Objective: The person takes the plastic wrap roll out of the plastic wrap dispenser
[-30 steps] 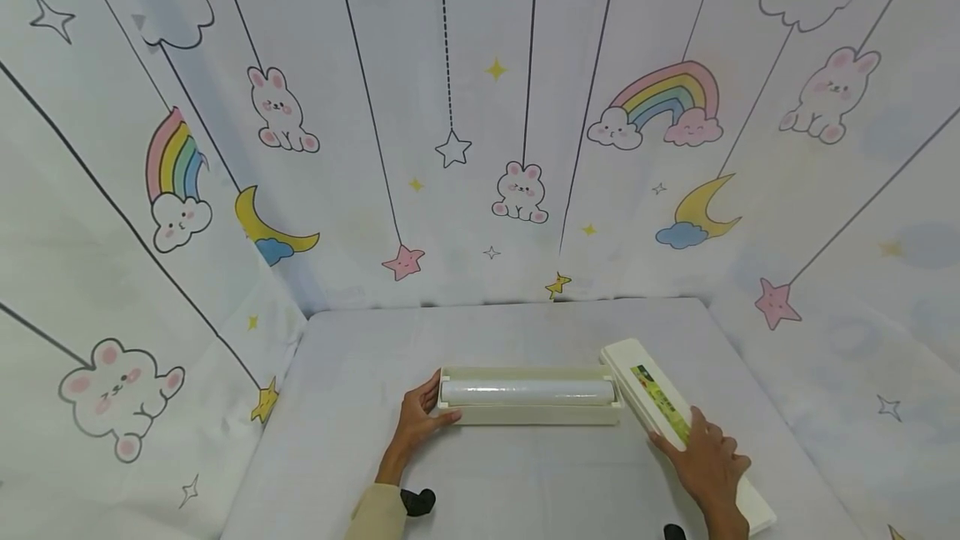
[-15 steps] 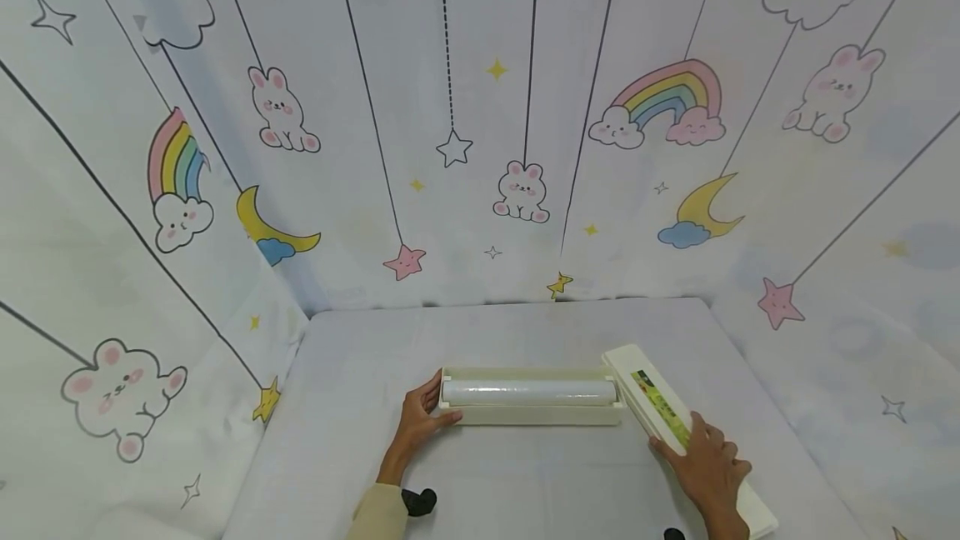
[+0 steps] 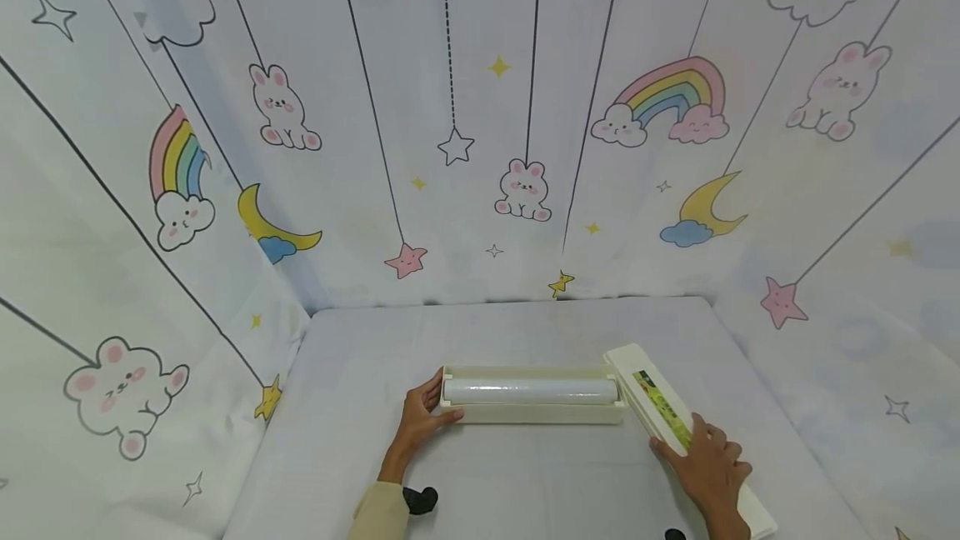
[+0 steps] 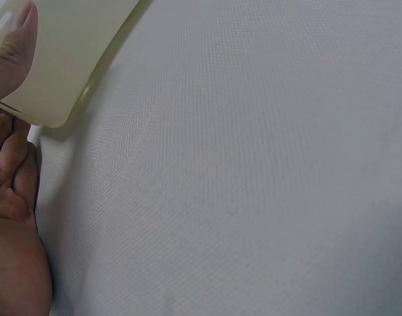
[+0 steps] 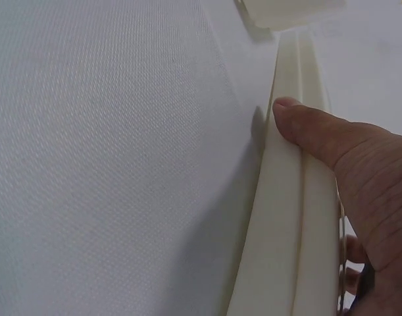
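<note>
Fingers of the left hand point(image 3: 420, 417) are curling around the left end of an uncovered cream box point(image 3: 536, 416), thumb along its front, while the right hand point(image 3: 708, 461) is gripping a cream lid point(image 5: 279, 204) in the lower right of the frame, its thumb pressing the left long edge and its fingers bending over the right side. Lower middle of the frame, the box is resting on the white counter point(image 3: 540, 482), holding a shiny, whitish roll point(image 3: 528, 392). Very little is changing: compared with a second ago, the lid's far end is sitting slightly lower against the box, while box, roll and left hand are keeping their places. Work seems to be pausing with the two pieces separated and the roll exposed. Whether the lid is actually touching the box is remaining unclear. A yellow-green label point(image 3: 662, 408) is running along the lid's top; its print is looking too small to read, and no brand is showing legibly anywhere else.
</note>
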A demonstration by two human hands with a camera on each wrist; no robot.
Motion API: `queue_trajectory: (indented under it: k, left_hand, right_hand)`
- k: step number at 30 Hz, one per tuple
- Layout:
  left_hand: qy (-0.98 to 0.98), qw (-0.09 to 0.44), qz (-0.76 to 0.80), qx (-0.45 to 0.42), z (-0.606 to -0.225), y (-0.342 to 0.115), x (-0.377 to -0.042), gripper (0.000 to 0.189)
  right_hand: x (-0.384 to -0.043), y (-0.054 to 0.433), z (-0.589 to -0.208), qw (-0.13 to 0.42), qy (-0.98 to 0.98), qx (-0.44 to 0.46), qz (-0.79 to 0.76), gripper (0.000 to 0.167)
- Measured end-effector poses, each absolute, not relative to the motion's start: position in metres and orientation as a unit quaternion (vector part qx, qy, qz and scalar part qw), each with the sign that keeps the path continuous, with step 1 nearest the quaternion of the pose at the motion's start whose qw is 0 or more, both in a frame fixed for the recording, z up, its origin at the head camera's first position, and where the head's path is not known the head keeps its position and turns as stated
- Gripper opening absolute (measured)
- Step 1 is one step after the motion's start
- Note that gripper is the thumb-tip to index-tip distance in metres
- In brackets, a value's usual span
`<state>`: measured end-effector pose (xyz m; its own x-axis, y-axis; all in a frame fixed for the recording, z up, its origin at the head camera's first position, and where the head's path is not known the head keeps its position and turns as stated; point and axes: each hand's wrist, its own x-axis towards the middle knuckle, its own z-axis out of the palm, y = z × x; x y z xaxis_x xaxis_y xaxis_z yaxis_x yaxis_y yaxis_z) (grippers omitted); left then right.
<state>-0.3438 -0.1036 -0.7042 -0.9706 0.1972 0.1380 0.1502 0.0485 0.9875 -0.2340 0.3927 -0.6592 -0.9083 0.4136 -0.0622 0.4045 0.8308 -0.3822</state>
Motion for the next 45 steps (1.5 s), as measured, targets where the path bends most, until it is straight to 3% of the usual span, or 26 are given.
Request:
queue_trajectory:
  k: [27, 36, 45]
  left_hand:
    - [0.730, 0.006, 0.669, 0.142, -0.699, -0.104, -0.341, 0.096]
    - [0.729, -0.034, 0.657, 0.190, -0.700, -0.107, -0.341, 0.095]
    - [0.729, -0.010, 0.665, 0.161, -0.701, -0.106, -0.342, 0.097]
  right_hand:
    - [-0.239, 0.392, -0.679, 0.018, -0.953, -0.249, 0.168, 0.117]
    - [-0.239, 0.390, -0.676, 0.011, -0.955, -0.248, 0.161, 0.118]
    - [-0.239, 0.384, -0.664, 0.041, -0.961, -0.231, 0.148, 0.120]
